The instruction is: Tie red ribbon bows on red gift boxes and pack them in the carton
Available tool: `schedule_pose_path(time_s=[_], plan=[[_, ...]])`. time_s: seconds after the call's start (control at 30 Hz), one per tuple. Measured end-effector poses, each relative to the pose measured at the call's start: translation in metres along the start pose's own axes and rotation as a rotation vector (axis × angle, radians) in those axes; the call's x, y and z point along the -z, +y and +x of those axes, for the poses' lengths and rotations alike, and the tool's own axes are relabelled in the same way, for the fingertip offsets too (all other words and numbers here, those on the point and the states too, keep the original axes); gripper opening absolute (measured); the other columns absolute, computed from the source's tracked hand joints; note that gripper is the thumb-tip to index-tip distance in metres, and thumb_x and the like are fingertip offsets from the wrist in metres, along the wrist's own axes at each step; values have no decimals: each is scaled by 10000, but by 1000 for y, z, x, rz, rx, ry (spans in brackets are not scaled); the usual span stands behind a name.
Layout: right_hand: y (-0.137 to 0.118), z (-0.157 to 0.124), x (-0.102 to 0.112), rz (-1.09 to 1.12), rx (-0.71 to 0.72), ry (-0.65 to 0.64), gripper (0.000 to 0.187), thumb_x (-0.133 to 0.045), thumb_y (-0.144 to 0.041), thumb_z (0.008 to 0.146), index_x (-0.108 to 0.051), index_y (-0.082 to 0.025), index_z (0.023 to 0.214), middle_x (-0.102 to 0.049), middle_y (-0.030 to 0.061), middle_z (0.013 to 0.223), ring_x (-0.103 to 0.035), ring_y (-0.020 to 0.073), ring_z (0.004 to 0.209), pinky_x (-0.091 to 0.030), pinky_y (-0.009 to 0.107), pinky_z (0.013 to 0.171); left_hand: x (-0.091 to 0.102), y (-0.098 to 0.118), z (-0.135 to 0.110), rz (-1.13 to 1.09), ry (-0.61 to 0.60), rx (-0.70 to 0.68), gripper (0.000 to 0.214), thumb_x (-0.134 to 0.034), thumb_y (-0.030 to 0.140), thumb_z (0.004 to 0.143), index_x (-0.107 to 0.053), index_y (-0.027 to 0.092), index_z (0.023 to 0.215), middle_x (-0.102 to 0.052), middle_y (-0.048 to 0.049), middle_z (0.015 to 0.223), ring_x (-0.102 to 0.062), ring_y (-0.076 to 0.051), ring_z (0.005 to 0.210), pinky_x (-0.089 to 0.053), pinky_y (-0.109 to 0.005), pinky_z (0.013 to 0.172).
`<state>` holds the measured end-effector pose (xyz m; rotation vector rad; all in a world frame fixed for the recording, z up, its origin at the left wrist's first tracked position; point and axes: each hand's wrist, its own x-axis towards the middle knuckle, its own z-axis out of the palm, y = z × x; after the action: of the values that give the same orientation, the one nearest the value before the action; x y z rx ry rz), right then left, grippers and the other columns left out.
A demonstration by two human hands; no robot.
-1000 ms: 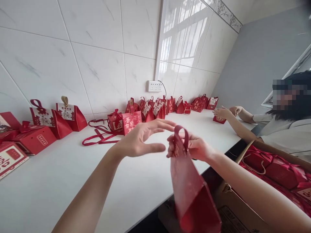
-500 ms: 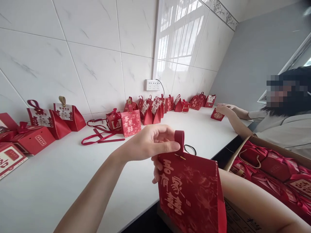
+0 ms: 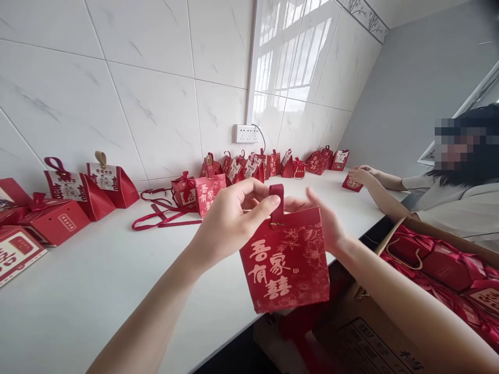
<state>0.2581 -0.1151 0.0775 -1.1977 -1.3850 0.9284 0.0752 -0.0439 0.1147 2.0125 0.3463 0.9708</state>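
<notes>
My left hand pinches the dark red strap loop at the top of a red gift box with pale Chinese lettering and flower print. The box hangs tilted over the table's front edge. Behind its upper right side is my right hand, thumb raised and fingers stretched out toward the loop. The box hides part of this hand, so whether it touches the back cannot be seen. Just beyond my left hand stands a similar lighter red gift box. Loose red ribbons lie to its left on the white table.
Several red gift boxes line the tiled wall. At right, an open carton holds several ribboned red boxes; another carton sits below my right forearm. A co-worker handles a small red box at the far end.
The gift box has risen and swung to show its printed face more squarely. My right hand has come up from behind it, its thumb now apart; my left hand keeps the loop.
</notes>
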Motion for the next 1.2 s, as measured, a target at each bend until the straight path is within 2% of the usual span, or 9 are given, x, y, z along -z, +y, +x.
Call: schedule_pose_path(time_s=[0.07, 0.17, 0.23, 0.37, 0.5, 0.77, 1.0, 1.2], plan=[[-13, -5, 5, 17, 90, 40, 532, -365, -678, 810, -609, -219, 920, -678, 64, 877, -667, 227, 816, -530, 350, 668, -3, -1, -1, 61, 35, -35, 139, -564, 328, 849, -617, 199, 841, -630, 29, 737, -576, -81, 648, -446, -165, 567], [-29, -16, 0, -158, 169, 112, 302, -623, -471, 768, -614, -222, 940, -667, 41, 909, -646, 192, 811, -515, 295, 666, -7, -3, -1, 140, 69, -52, 147, -555, 332, 854, -595, 196, 817, -628, 33, 731, -575, -79, 638, -449, -165, 570], [-34, -23, -9, -322, 181, 181, 199, -651, -344, 774, -615, -209, 915, -658, 27, 857, -627, 160, 739, -493, 255, 611, -9, -4, -1, 162, 82, -48, 160, -553, 343, 854, -586, 193, 810, -631, 32, 748, -573, -77, 624, -444, -161, 541], [-36, -30, -25, -509, 230, 291, 92, -604, -261, 805, -604, -198, 871, -648, 11, 802, -605, 142, 705, -478, 237, 595, -10, -4, -2, 154, 97, -57, 163, -563, 346, 848, -587, 190, 809, -630, 32, 761, -566, -66, 606, -437, -149, 516], [-36, -32, -28, -564, 239, 323, 85, -588, -260, 813, -596, -207, 879, -656, 5, 796, -605, 140, 686, -479, 232, 574, -11, -2, -4, 146, 105, -65, 151, -571, 331, 845, -595, 187, 805, -635, 32, 762, -565, -60, 599, -436, -141, 508], [-46, -35, -31, -619, 134, 303, 91, -566, -275, 822, -610, -200, 794, -621, -11, 660, -548, 118, 564, -408, 212, 467, -14, -1, -6, 113, 110, -112, 100, -577, 269, 844, -584, 193, 779, -628, 47, 732, -570, -49, 594, -441, -122, 505], [-46, -35, -32, -631, 154, 298, 90, -544, -236, 825, -574, -191, 752, -566, -37, 600, -459, 76, 487, -348, 185, 429, -15, -2, -8, 97, 107, -113, 79, -580, 250, 839, -585, 192, 785, -598, 50, 673, -557, -47, 564, -414, -102, 437], [-48, -35, -28, -595, 64, 230, 195, -561, -338, 818, -623, -178, 725, -575, -16, 604, -478, 88, 523, -367, 179, 437, -21, 1, -8, 75, 84, -128, 70, -572, 231, 843, -590, 200, 783, -603, 62, 657, -561, -42, 550, -420, -99, 437]])
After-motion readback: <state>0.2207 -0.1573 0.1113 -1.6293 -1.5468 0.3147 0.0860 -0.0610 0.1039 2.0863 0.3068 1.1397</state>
